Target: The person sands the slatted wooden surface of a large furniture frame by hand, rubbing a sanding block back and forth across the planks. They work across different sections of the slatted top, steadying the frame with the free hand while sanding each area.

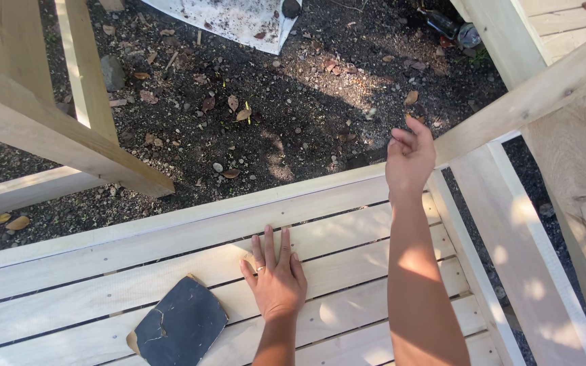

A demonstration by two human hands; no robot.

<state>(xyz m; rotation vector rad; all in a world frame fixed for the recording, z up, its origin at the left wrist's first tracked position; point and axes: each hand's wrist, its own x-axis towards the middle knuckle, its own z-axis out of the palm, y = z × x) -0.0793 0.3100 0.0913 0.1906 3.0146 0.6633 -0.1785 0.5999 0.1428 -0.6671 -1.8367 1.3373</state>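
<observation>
My left hand (276, 274) lies flat, palm down, on a pale wooden slat (171, 278) of a slatted bench-like frame, fingers together, a ring on one finger. Just left of it a dark sheet of sandpaper (181, 329) with torn edges rests on the slats, not touched. My right hand (409, 157) is raised above the far rail (239, 203), fingers loosely curled, holding nothing, close to a slanted wooden beam (530, 102) on the right.
Beyond the rail lies dark soil with dry leaves and small stones (286, 95). A slanted beam and upright posts (69, 135) stand at the left. A white sheet (232, 20) lies at the top. More planks (578, 176) stand on the right.
</observation>
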